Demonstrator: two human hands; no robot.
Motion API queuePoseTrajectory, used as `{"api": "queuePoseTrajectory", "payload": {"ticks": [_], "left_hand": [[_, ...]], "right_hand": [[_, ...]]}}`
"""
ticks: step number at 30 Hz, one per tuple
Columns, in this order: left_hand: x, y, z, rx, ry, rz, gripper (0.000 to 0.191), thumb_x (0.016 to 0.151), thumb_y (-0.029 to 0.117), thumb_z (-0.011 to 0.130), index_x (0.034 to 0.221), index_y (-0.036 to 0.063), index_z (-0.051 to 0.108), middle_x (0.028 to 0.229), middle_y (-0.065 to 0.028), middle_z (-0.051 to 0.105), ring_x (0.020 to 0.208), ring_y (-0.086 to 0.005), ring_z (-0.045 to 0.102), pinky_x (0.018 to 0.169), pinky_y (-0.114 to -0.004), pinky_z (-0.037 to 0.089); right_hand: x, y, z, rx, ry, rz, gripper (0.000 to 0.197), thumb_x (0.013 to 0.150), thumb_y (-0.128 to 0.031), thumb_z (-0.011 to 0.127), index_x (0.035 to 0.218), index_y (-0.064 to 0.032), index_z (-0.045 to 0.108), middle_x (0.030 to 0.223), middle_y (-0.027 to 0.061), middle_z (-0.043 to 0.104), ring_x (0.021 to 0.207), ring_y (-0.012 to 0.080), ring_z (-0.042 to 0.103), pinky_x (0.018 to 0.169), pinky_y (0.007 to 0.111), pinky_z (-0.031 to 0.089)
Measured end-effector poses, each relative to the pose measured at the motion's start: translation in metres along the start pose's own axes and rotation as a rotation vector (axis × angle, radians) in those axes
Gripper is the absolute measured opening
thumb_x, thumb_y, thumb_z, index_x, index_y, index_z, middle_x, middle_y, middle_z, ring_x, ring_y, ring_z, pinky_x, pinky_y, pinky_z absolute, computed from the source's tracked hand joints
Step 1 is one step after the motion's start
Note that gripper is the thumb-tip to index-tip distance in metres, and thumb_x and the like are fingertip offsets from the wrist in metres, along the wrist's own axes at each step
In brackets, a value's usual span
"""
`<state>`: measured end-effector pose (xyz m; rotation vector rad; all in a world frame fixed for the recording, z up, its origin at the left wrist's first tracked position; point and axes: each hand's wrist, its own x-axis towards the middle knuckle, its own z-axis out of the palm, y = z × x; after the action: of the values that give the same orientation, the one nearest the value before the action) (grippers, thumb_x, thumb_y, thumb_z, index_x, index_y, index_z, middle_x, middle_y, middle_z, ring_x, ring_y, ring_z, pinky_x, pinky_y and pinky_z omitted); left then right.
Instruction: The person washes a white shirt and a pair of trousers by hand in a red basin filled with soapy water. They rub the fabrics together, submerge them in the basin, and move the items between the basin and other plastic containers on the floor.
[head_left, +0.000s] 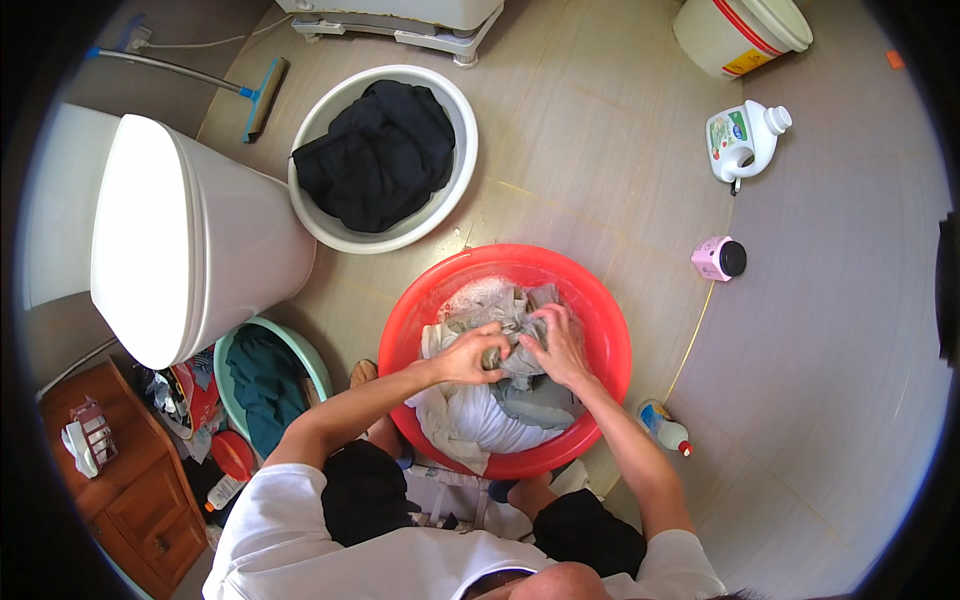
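In front of me a red plastic basin (616, 337) holds soapy water and wet clothes. My left hand (478, 355) grips part of a wet grey cloth (525, 360), its fingers curled around the fabric. On the right side of the same cloth rests my right hand (556, 346), fingers bent and pressing into it; whether it pinches the fabric is hard to tell. White garments (480, 416) lie nearer to me in the basin, beside a grey-green piece (536, 405). Foam (480, 294) floats at the far left side.
A white basin (466, 150) with black clothing and a green basin (319, 360) with dark green cloth stand left, near a toilet (247, 225). On the right are a detergent jug (739, 142), a pink jar (712, 259), a bottle (664, 427) and a bucket (720, 37).
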<state>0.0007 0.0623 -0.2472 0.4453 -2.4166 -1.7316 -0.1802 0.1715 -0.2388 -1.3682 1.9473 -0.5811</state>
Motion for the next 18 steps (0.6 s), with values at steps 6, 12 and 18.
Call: {"api": "queuePoseTrajectory", "payload": {"ticks": [6,12,18], "left_hand": [[-0.018,-0.066,-0.011,-0.197,0.298,-0.7,0.074,0.083,0.06,0.037,0.124,-0.0019,0.044,0.122,-0.023,0.047,0.116,-0.0308,0.044,0.099,-0.038,0.031],[0.05,-0.08,-0.006,-0.357,0.055,-0.863,0.076,0.08,0.065,0.039,0.119,0.0004,0.051,0.124,-0.0216,0.047,0.121,-0.0286,0.04,0.101,-0.037,0.028],[0.064,-0.021,-0.027,-0.39,0.234,-0.78,0.046,0.081,0.047,0.056,0.096,0.0042,0.063,0.092,-0.0089,0.062,0.089,-0.0162,0.055,0.079,-0.029,0.041]], "right_hand": [[-0.004,0.041,-0.01,0.461,0.029,0.634,0.07,0.081,-0.053,0.051,0.121,0.0036,0.043,0.124,0.0224,0.045,0.118,0.0289,0.042,0.097,0.039,0.032],[0.062,0.034,0.004,0.721,-0.176,0.689,0.084,0.071,-0.06,0.058,0.126,0.0006,0.042,0.129,0.0171,0.043,0.122,0.0248,0.038,0.098,0.037,0.031],[0.04,0.007,-0.005,0.919,-0.002,0.659,0.073,0.067,-0.047,0.069,0.12,-0.0009,0.049,0.119,0.0155,0.051,0.112,0.0222,0.047,0.093,0.033,0.035]]}}
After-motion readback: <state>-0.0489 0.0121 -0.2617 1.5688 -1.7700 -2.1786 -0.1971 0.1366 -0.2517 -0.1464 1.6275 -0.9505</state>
